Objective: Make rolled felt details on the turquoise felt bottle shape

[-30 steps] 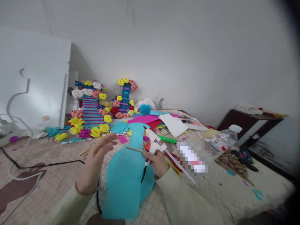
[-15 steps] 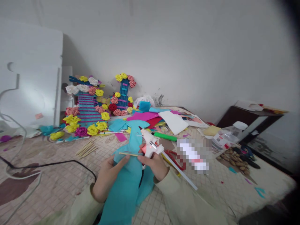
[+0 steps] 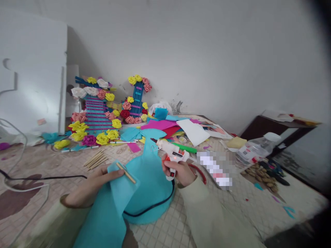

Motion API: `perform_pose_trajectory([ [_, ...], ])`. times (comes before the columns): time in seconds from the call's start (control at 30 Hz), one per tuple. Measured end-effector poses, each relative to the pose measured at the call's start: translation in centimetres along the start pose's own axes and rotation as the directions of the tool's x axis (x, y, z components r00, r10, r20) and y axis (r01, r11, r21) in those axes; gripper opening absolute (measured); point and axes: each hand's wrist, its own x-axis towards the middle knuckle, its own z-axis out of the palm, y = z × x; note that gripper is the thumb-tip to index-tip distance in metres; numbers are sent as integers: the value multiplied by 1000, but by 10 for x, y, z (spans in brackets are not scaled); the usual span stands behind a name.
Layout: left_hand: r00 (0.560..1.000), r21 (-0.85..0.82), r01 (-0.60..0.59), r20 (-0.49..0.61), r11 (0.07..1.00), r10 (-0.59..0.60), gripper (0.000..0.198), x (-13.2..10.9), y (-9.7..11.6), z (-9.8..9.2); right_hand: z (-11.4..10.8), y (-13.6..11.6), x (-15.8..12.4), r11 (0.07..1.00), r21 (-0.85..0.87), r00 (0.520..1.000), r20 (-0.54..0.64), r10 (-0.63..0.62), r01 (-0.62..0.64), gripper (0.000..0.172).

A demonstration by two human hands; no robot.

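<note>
My left hand (image 3: 96, 182) is closed on the corner of a turquoise paper sheet (image 3: 144, 182) and pinches a thin wooden stick (image 3: 126, 173) against it. The sheet drapes from my lap onto the patterned surface. My right hand (image 3: 179, 171) grips a white hot glue gun (image 3: 171, 151) with a red light on its side; its nozzle points left over the paper, a little right of the stick. The gun's black cord (image 3: 152, 206) curves across the sheet.
Two blue stick stands covered in paper roses (image 3: 97, 113) lean at the back wall. Loose coloured paper sheets (image 3: 165, 125), a bundle of sticks (image 3: 97, 160), a green marker (image 3: 186, 148), a plastic bottle (image 3: 254, 148) and a dark side table (image 3: 274, 129) surround me. A black cable (image 3: 43, 178) lies left.
My left hand came down from the air, took the stick and a fold of turquoise paper and drew them left. My right hand swung the glue gun more level.
</note>
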Motion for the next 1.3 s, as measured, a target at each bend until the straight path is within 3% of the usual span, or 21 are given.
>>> perform_pose_trajectory([
  [0.13,987,17,78,137,997,-80,20,1,-1,-4,-5,-3,-7,981,-196,1000,17,-5,8,15],
  [0.27,973,117,81,207,990,-104,19,1,0,-8,-5,-14,-16,894,-418,979,-53,-199,160,20],
  [0.43,927,213,92,337,973,-161,19,3,1,-16,-2,-25,-21,872,-427,971,106,-215,240,15],
  [0.57,945,189,71,301,979,-127,21,3,-2,-19,2,-19,-22,830,-461,945,235,-229,315,14],
  [0.77,940,148,75,320,986,-119,19,-1,-1,-19,1,-12,-21,607,-600,851,426,-308,520,10],
  [1.07,947,246,-8,313,969,-72,25,-9,5,-14,17,-24,-22,615,-590,846,448,-289,523,16],
  [1.3,960,220,29,264,975,-88,17,-11,3,-12,18,-27,-22,565,-599,820,471,-326,568,11],
])
